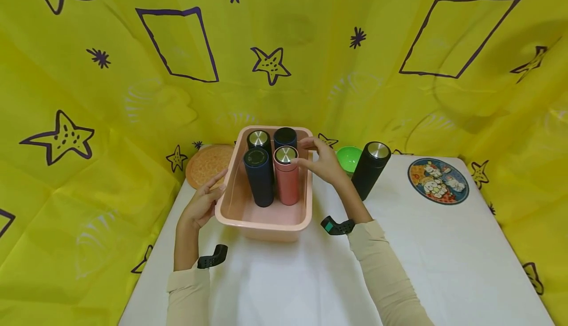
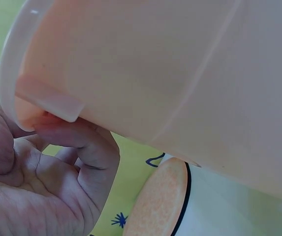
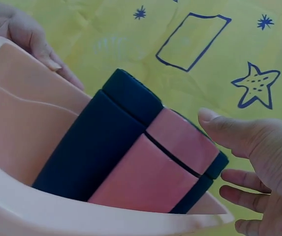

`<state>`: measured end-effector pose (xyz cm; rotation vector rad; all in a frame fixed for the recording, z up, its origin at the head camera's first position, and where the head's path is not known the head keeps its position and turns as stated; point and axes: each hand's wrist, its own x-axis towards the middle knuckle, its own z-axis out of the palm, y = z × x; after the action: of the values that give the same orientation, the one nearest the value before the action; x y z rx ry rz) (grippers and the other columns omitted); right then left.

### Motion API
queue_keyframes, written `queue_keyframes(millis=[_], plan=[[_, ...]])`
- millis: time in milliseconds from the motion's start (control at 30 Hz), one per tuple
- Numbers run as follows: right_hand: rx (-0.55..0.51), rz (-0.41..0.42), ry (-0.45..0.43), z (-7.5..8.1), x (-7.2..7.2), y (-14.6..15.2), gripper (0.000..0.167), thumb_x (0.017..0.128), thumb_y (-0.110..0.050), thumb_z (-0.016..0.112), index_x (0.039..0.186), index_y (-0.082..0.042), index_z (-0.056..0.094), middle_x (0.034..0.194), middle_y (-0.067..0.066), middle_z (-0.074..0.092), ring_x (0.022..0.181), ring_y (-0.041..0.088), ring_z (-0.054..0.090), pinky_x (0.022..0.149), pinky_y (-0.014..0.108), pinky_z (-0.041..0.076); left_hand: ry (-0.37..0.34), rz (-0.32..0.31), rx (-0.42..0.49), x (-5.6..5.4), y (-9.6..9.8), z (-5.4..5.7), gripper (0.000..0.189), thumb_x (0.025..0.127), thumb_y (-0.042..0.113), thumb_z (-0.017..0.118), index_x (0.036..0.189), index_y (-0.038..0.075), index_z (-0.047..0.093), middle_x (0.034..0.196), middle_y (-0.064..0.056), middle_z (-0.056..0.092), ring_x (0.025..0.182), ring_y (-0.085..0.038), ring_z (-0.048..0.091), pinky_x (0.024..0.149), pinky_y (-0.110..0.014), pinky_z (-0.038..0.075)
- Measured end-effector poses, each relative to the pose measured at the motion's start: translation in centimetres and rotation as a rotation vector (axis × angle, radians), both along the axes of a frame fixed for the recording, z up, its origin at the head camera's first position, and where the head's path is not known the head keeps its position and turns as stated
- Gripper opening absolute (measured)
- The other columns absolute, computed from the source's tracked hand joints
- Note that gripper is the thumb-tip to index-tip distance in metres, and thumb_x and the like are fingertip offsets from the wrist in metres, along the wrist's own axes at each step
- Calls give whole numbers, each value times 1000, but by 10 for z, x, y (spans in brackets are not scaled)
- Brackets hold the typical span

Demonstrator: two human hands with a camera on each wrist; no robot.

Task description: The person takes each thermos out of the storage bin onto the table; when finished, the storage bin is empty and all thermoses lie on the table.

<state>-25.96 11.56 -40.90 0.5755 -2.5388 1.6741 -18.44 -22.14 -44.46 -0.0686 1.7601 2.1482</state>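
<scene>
The right hand point(image 1: 326, 161) has its fingers apart and closes on nothing, its thumb beside the lid of the pink flask point(image 1: 288, 185); whether the thumb touches it I cannot tell. The left hand point(image 1: 205, 202) grips the rim of the pink tub point(image 1: 262, 224) on the opposite side, fingers bent against it from the outside. The pink flask stands in the tub at the front right, next to a navy flask point(image 1: 261, 180), with a silver-lidded flask point(image 1: 258, 139) and a dark-lidded flask point(image 1: 285, 136) behind the pair. The step in hand looks like seating the pink flask among the others, and doing it well probably asks for a quiet right hand — fingers drawn clear of the lid without brushing it — while the left holds the tub level. The flasks are tall and narrow, so a knock to one could well tip its neighbour; any straightening is best done low on the body. Right of the tub, a black flask point(image 1: 370, 168) stands on the worktop point(image 1: 284, 286) by a green bowl point(image 1: 348, 156); farther right lies a patterned round mat point(image 1: 438, 181), and an orange round mat point(image 1: 206, 165) lies left of the tub.
</scene>
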Motion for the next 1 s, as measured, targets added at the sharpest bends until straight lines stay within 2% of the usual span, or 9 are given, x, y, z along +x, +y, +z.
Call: queue_keyframes(millis=[200, 400, 500, 633, 833, 1000], plan=[[-17, 20, -25, -2, 3, -9, 55, 80, -18, 82, 125, -1, 56, 124, 18, 60, 120, 34, 54, 108, 52, 41, 6, -1, 3, 0, 0, 0, 58, 104, 10, 45, 156, 18, 24, 89, 2, 66, 62, -7, 55, 57, -19, 51], [-5, 25, -38, -4, 4, -15, 55, 80, -17, 81, 127, -3, 57, 126, 16, 60, 119, 32, 56, 104, 52, 45, 11, -1, -14, 1, 0, 0, 58, 104, 11, 46, 156, 19, 24, 96, 4, 67, 66, -7, 55, 59, -19, 51], [8, 17, -40, -4, 5, -17, 57, 80, -17, 81, 129, -3, 55, 128, 15, 59, 121, 32, 54, 106, 52, 43, 12, 1, -16, 1, 0, 1, 58, 104, 11, 46, 156, 18, 24, 97, 5, 68, 66, -7, 56, 59, -19, 51], [12, 0, -44, -7, 6, -18, 63, 78, -20, 83, 130, -4, 53, 129, 15, 58, 124, 31, 51, 108, 52, 40, 1, 1, -8, 0, 1, 1, 58, 103, 11, 46, 156, 18, 25, 90, 3, 66, 61, -7, 53, 56, -18, 50], [15, -4, -40, -11, 6, -21, 67, 77, -21, 85, 132, -5, 50, 128, 14, 58, 123, 30, 52, 109, 50, 40, 3, 0, -6, 0, -1, -1, 58, 103, 12, 47, 156, 19, 24, 96, 3, 68, 65, -7, 55, 59, -19, 51], [8, -2, -52, -13, 5, -23, 70, 75, -21, 86, 133, -5, 49, 127, 14, 58, 121, 29, 53, 109, 50, 41, 1, 5, -5, -1, -1, -2, 58, 103, 12, 47, 156, 20, 24, 91, 3, 68, 62, -8, 55, 57, -19, 50]])
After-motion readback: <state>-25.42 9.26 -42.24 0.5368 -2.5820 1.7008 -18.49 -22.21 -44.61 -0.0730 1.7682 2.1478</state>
